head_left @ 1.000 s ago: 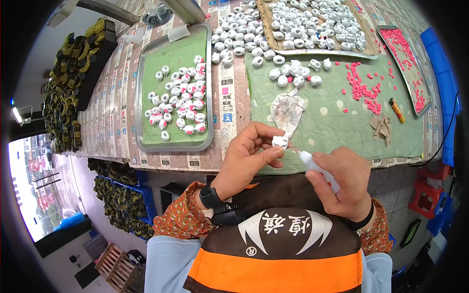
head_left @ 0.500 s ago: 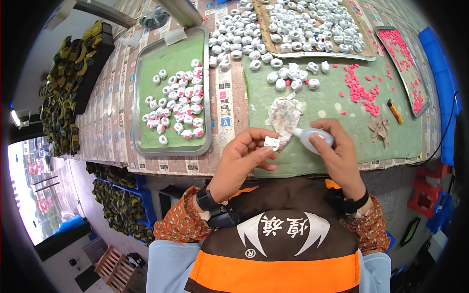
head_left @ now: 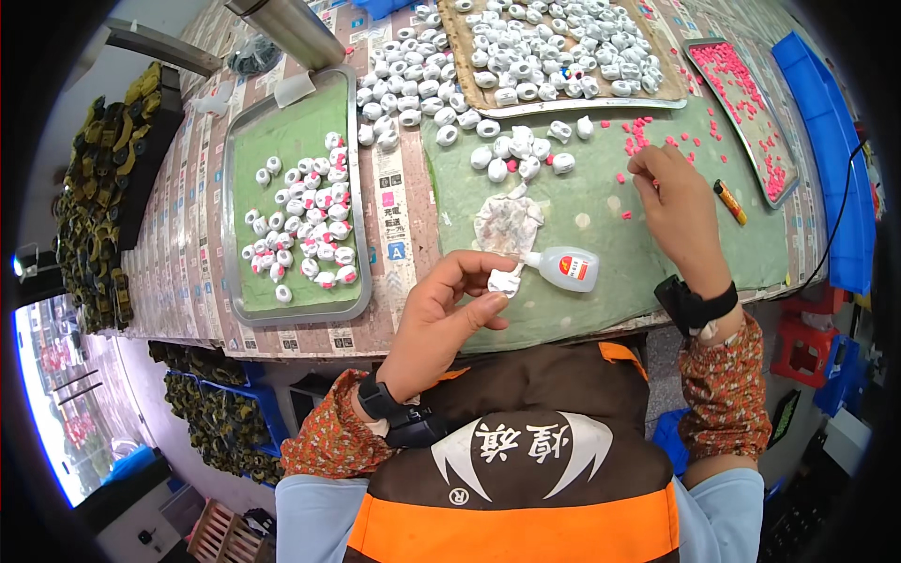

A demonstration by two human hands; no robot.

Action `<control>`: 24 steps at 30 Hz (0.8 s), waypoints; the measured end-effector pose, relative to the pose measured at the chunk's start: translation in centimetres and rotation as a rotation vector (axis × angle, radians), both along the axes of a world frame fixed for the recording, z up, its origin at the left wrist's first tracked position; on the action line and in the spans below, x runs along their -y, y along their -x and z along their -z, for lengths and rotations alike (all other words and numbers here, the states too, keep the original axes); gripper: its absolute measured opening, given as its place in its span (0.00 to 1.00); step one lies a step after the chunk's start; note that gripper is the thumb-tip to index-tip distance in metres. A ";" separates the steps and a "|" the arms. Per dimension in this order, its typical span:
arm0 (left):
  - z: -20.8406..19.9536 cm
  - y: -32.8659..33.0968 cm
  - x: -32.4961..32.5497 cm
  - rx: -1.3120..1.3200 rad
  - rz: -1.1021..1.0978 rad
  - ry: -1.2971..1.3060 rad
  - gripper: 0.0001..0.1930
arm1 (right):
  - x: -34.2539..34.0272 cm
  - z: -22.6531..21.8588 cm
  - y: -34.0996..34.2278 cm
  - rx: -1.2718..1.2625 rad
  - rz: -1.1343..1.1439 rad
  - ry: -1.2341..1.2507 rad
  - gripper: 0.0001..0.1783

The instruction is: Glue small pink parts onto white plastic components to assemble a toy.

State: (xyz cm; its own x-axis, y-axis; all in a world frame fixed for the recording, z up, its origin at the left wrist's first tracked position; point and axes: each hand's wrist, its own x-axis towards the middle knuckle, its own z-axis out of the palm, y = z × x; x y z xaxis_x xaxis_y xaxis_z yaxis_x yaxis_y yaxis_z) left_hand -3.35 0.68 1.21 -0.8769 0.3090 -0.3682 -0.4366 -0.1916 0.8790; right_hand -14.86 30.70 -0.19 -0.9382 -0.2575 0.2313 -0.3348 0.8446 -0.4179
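Observation:
My left hand (head_left: 434, 314) pinches a small white moulded piece (head_left: 504, 282) between thumb and fingers. Close beside it, a clear squeeze bottle (head_left: 563, 269) with a red-and-yellow label lies on its side on the green mat (head_left: 601, 314). Its nozzle points at a stained white cloth (head_left: 507, 223). Over at the right, my right hand (head_left: 680, 206) reaches down to the loose pink pieces (head_left: 641, 133), its fingers drawn together. Whatever its fingertips hold, if anything, is hidden.
On the left stands a metal tray (head_left: 354, 188) of white pieces with pink parts. Many white pieces (head_left: 404, 84) are heaped at the back, by a brown tray (head_left: 459, 66). At right are a narrow tray (head_left: 786, 192) of pink bits, a yellow-orange tube (head_left: 730, 203) and a blue bin (head_left: 826, 150).
My right hand has let go of the squeeze bottle, which now lies on the mat, and has moved away to the pink pieces. My left hand still holds the white piece.

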 end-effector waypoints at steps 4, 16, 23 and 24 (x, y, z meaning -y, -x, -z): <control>-0.1 0.0 0.0 -0.001 0.000 -0.007 0.17 | 0.8 0.2 0.9 -0.011 -0.116 -0.183 0.05; 0.8 -0.2 -0.5 0.038 -0.086 -0.050 0.18 | 1.6 -1.6 -1.6 0.266 -0.123 0.157 0.04; 0.8 -0.6 -1.2 0.025 -0.138 -0.174 0.16 | 8.6 -4.3 -8.4 0.291 -0.312 0.597 0.08; 0.8 -0.7 -1.2 0.001 -0.132 -0.162 0.16 | 8.9 -3.9 -8.8 0.236 -0.305 0.591 0.08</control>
State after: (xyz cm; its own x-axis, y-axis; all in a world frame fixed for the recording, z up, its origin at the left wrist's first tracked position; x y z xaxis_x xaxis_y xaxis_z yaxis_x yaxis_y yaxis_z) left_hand -2.68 1.91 0.45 -0.9135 0.2462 -0.3240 -0.3990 -0.3860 0.8318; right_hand -6.08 21.76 3.72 -0.8864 -0.4112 0.2125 -0.3644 0.3367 -0.8682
